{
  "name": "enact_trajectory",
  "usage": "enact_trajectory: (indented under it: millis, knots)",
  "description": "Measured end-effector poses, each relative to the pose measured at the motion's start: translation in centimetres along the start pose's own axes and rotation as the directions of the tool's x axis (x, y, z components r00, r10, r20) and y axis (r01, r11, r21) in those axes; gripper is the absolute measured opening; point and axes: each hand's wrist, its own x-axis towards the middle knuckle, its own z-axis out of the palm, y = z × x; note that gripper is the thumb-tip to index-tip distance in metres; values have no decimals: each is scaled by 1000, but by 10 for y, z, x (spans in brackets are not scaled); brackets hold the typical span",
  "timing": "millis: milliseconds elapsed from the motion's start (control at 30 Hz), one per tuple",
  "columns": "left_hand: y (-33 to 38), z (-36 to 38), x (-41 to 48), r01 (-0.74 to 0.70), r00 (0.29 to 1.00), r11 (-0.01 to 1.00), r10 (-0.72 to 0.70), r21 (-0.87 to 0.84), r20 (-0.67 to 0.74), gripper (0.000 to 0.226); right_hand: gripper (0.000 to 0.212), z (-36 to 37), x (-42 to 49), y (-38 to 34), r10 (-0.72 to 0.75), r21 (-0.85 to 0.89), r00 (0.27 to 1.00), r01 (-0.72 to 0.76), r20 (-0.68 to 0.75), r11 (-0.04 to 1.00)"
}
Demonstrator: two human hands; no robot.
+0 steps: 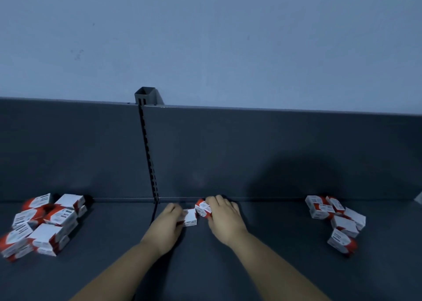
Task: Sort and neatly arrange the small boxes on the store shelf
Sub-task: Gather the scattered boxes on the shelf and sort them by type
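Observation:
Both hands work at the middle of a dark grey shelf (pixel 262 243), near its back panel. My left hand (pixel 167 224) grips a small white and red box (pixel 190 218) lying flat on the shelf. My right hand (pixel 225 218) holds a second white and red box (pixel 202 207), tilted, just right of the first and touching it. A loose heap of several like boxes (pixel 43 223) lies at the left. Another scattered group of several boxes (pixel 335 218) lies at the right.
A slotted upright post (pixel 148 154) splits the dark back panel (pixel 274 154) and ends in a square tube top. Behind the shelf rises a pale blue wall (pixel 205 38). A shelf seam runs forward from the post's foot.

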Motion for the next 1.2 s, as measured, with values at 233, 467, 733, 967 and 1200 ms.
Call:
enact_trajectory:
  millis: [233, 467, 733, 967, 1200]
  knots:
    - [22, 12, 14, -74, 996, 990, 79, -120, 35, 27, 44, -4, -33, 33, 7, 92, 1000, -7, 9, 996]
    - [50, 41, 15, -130, 987, 974, 145, -187, 73, 51, 34, -8, -71, 57, 43, 182, 999, -38, -25, 983]
    - [76, 65, 19, -275, 943, 946, 300, -168, 145, 48, 41, -24, -107, 80, 225, 160, 973, -213, -58, 964]
    - [121, 91, 9, -273, 949, 954, 288, -121, 131, 46, 42, -37, -141, 122, 279, 131, 956, -267, -90, 955]
    - [168, 107, 17, -253, 944, 965, 262, -72, 199, 45, 40, -55, -171, 169, 272, 170, 958, -255, -86, 952]
